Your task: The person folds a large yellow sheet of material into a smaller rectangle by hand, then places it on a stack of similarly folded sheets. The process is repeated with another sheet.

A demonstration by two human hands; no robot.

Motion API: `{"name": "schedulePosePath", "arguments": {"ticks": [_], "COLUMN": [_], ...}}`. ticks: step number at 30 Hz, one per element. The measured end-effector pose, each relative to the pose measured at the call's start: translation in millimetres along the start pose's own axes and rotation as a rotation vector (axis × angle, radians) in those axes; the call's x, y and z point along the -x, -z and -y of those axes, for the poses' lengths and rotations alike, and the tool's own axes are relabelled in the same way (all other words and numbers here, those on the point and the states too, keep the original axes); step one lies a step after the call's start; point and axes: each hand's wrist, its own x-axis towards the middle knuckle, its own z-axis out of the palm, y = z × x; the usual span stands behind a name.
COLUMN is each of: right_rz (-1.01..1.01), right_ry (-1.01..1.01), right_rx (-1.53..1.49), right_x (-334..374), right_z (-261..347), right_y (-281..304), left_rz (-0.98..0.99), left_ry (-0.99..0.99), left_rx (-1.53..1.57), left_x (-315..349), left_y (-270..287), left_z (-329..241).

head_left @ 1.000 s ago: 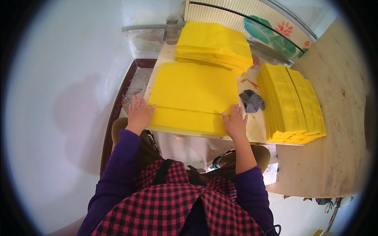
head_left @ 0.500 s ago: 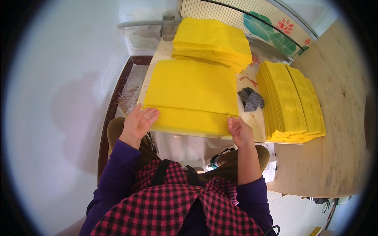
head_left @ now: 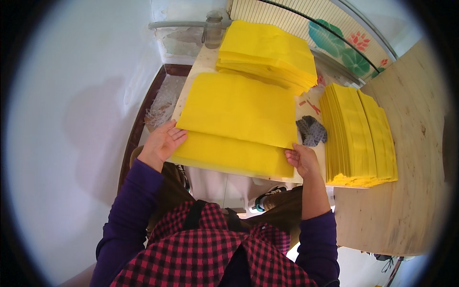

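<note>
Directly before me on the table lies a yellow sheet, paper or thin cloth, with its near edge crossing above another yellow layer. My left hand, palm partly up, has thumb and fingers at the sheet's near left corner. At its near right corner my right hand pinches the edge between thumb and curled fingers. How many layers each hand grips I cannot make out.
Beyond the sheet rises a yellow stack; more yellow stacks stand at the right. A grey patterned cloth, red scraps and a clear jar share the wooden table. A white wall borders the left.
Both hands have closed on the sheet's near corners. Its near edge sits farther from the table's front edge, showing a wider strip of the layer below. The whole view has shifted slightly.
</note>
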Motion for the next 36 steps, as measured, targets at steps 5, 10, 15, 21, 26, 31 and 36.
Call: {"name": "schedulePosePath", "arguments": {"ticks": [5,10,15,21,26,31,36], "right_rz": [0.030,0.050,0.014,0.078,-0.056,-0.009,0.007], "right_ry": [0.007,0.043,0.101,0.114,0.168,0.142,0.147], "right_rx": [0.109,0.207,0.266,0.411,0.438,0.459,0.499], "right_x": [-1,-15,-45,-89,-117,-130,-127], "right_z": [9,25,42,70,84,90,91], "right_y": [4,5,2,-4,-17,-18,-14], "left_rz": [0.078,0.218,0.123,0.068,0.129,0.154,0.166], "left_ry": [0.048,0.005,-0.017,-0.078,-0.049,-0.074,-0.084], "left_rx": [-0.157,-0.389,-0.515,-0.706,-0.786,-0.760,-0.727], "left_x": [-15,-39,-71,-106,-133,-138,-137], "left_y": [-4,-14,-35,-59,-65,-62,-61], "left_z": [-20,-34,-42,-53,-64,-65,-68]}}
